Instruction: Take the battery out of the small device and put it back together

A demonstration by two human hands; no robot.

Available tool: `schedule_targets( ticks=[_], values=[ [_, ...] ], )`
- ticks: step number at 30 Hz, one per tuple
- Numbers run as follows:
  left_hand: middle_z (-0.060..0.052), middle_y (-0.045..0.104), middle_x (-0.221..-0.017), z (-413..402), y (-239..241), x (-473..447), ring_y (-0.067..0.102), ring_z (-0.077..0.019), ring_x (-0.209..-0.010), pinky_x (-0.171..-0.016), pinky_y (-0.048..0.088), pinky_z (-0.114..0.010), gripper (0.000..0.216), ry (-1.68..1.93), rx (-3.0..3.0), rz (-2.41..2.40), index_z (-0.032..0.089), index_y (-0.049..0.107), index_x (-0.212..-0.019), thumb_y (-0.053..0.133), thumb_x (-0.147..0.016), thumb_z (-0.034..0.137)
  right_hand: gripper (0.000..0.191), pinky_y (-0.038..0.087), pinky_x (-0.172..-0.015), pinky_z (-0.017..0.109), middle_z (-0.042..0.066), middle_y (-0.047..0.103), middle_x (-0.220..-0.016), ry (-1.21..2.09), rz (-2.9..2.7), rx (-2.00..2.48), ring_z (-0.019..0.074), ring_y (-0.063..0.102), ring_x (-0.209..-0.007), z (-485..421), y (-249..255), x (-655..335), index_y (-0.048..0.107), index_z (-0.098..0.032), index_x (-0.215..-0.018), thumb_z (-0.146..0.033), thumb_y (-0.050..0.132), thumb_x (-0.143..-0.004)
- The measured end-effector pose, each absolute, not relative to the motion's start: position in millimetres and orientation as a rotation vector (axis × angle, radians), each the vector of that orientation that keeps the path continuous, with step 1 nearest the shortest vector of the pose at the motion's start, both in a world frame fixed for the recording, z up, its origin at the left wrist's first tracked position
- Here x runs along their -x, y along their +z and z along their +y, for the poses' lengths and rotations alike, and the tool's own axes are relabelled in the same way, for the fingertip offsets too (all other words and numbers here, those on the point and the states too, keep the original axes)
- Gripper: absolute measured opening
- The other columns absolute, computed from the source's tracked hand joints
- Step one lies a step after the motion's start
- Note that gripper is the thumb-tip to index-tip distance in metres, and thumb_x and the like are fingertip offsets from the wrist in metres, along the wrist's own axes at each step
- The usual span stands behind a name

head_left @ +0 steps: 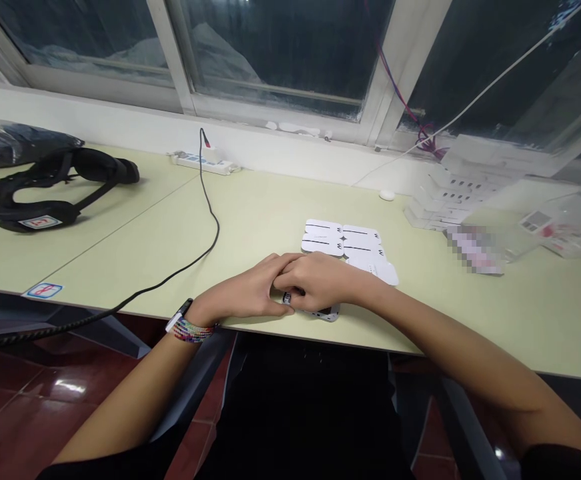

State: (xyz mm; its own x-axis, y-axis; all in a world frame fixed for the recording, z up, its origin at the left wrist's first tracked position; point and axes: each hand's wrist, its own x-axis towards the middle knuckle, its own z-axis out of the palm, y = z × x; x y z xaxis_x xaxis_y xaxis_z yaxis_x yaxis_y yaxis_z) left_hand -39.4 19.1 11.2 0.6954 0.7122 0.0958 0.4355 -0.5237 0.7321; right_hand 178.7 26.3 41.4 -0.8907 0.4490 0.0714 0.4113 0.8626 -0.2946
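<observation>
A small flat device with a white rim and dark inner parts (329, 313) lies near the table's front edge, mostly covered by my hands. From the left side my left hand (250, 288) curls around it, thumb along the near edge and fingers over the far side. My right hand (315, 279) is bent down over the device, its fingers closed; what they pinch or press is hidden. Just beyond the hands lie several white rounded cards (323, 235) with black lines and marks. Another white piece with small print (383, 271) shows partly behind my right wrist.
A black headset (40, 207) sits at the left. From the power strip (210, 163), a black cable (190, 265) runs across the table. Stacked white boxes (450, 187) and clear plastic bags (565, 220) stand at the right. A small white round object (387, 195) lies near the wall.
</observation>
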Motion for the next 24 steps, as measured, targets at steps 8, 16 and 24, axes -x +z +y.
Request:
schedule_targets(
  ticks=[8,16,24],
  values=[
    [-0.010,0.061,-0.152,23,8,40,0.059,-0.0388,-0.140,-0.112,0.054,-0.052,0.085,0.498,-2.213,0.875,0.034,0.050,-0.157,0.086,-0.080,0.032,0.019,0.021,-0.060,0.033,-0.004,0.049,-0.065,0.377,-2.872,0.667,0.0129,0.037,-0.060,25,54,-181,0.040,-0.022,-0.070,-0.013,0.056,-0.077],
    [-0.009,0.064,-0.145,20,12,40,0.058,-0.0371,-0.139,-0.118,0.048,-0.054,0.089,0.477,-2.227,0.894,0.035,0.046,-0.162,0.087,-0.083,0.037,0.009,0.030,-0.065,0.030,0.001,0.055,-0.092,0.255,-2.721,0.719,0.0142,0.043,-0.069,-1,83,-234,0.059,-0.022,-0.087,-0.015,0.053,-0.089],
    [-0.010,0.062,-0.143,17,18,38,0.058,-0.0354,-0.138,-0.117,0.046,-0.052,0.088,0.400,-2.227,0.941,0.035,0.042,-0.163,0.086,-0.087,0.039,0.021,0.045,-0.068,0.032,0.006,0.064,-0.111,0.290,-2.475,1.090,0.0158,0.055,-0.075,-42,62,-273,0.058,-0.024,-0.103,-0.042,0.068,-0.103]
  ],
)
